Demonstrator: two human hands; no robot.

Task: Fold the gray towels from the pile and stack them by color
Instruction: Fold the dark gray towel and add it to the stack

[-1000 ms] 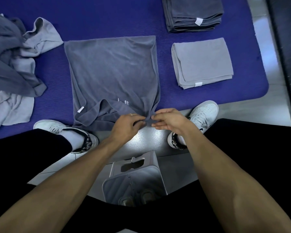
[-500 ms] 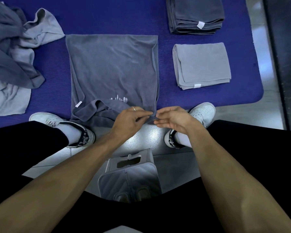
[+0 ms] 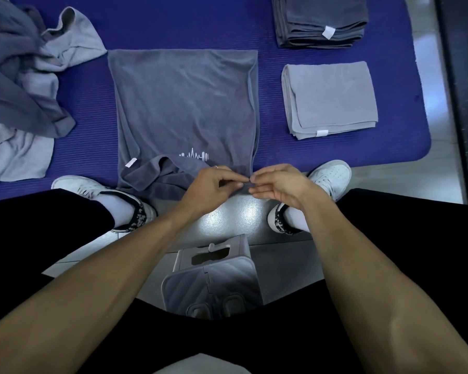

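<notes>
At frame centre on the blue ribbed foam mat [image 3: 200, 25], the half-folded dark gray terry towel [image 3: 184, 103] has its near right corner pinched by left hand [image 3: 211, 184] and right hand [image 3: 278, 182], fingers curled.

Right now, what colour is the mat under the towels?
Deep blue mat, ribbed; head view shows it best.

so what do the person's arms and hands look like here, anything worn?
Both forearms are bare, no sleeves, gloves or watch in view. The left hand wears a thin ring on one finger. The right hand shows nothing worn.
</notes>
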